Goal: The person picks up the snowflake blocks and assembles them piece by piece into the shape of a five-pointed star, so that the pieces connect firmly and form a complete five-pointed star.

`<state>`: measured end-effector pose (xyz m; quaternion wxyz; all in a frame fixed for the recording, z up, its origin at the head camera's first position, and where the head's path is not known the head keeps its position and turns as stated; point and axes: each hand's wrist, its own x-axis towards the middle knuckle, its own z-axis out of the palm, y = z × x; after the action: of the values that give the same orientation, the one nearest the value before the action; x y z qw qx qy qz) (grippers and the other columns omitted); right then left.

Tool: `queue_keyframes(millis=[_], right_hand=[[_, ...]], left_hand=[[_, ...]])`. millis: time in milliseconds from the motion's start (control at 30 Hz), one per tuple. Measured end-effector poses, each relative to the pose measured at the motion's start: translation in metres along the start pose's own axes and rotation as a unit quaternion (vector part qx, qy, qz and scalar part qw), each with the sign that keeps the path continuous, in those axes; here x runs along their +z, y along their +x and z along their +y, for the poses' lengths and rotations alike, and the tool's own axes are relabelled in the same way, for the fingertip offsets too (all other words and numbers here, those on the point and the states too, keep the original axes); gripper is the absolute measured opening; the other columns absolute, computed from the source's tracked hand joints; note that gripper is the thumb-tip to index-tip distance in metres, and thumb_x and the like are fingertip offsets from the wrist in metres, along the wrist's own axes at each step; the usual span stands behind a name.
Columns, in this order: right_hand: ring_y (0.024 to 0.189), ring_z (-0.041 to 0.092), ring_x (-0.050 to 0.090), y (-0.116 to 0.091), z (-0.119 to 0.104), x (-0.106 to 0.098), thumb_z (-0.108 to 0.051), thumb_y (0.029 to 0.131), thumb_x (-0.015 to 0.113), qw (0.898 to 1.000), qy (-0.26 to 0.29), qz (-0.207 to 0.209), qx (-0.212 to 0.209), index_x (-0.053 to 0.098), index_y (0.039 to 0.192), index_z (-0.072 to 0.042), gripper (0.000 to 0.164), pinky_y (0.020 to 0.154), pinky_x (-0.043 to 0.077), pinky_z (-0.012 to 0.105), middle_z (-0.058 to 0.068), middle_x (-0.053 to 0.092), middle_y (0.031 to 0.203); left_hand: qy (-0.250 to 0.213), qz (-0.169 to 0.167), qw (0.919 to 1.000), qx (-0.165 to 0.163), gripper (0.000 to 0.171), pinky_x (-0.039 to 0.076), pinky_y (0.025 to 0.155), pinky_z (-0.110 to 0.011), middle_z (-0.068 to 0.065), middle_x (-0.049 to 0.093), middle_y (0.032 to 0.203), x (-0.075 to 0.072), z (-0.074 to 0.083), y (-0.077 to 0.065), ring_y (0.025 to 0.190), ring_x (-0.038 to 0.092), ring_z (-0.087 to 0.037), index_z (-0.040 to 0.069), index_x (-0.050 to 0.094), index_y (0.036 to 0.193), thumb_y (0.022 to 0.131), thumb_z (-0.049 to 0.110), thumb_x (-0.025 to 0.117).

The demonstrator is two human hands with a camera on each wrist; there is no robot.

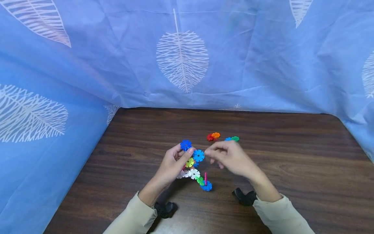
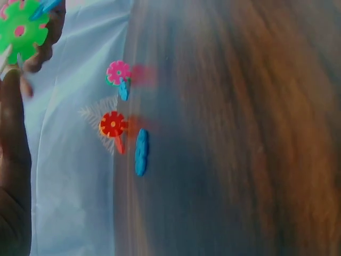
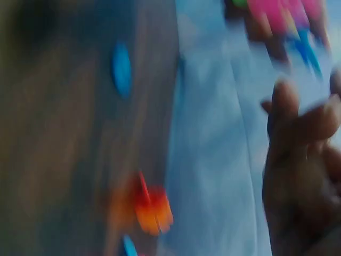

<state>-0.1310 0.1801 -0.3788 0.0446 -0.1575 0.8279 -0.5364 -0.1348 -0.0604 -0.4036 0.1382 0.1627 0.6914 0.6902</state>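
Observation:
My left hand pinches a joined figure of slotted flower-shaped plastic discs between thumb and fingers. Its royal blue disc, light blue disc and yellow disc are nearest the thumb. Below them runs a chain with a white disc, a green disc and, at its end, a blue disc with a pink disc standing edge-on. To the right, my right hand has loosely bent fingers with nothing visible between them, its fingertips close beside the light blue disc. Motion blurs the right wrist view.
Farther back on the dark wooden table stand a red and orange disc cluster and a blue and green one. A blue disc on edge shows in the left wrist view. Blue leaf-patterned cloth borders the table.

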Motion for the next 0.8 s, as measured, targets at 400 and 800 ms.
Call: queue_keyframes(millis=[400,800], right_hand=[[0.055,0.018,0.044,0.018,0.054,-0.070,-0.001,0.103,0.055,0.952,-0.277,0.066,0.108,0.063,0.125,0.005,0.025,0.052,0.037,0.033,0.014,0.066,0.083],[0.056,0.017,0.052,0.018,0.045,-0.042,0.003,0.093,0.065,0.976,-0.200,0.074,0.033,0.062,0.088,-0.002,0.008,0.053,0.045,0.029,0.006,0.058,0.070]], left_hand=[[-0.033,-0.055,0.9971,-0.041,0.034,0.060,0.076,-0.027,-0.016,0.072,0.094,0.003,-0.003,-0.002,0.086,0.072,-0.030,-0.004,0.054,0.128,0.110,0.025,0.053],[-0.051,-0.098,0.9939,-0.004,0.029,0.058,0.068,-0.023,-0.016,0.071,0.091,0.005,-0.010,0.000,0.079,0.070,-0.018,-0.005,0.061,0.126,0.102,0.010,0.067]])
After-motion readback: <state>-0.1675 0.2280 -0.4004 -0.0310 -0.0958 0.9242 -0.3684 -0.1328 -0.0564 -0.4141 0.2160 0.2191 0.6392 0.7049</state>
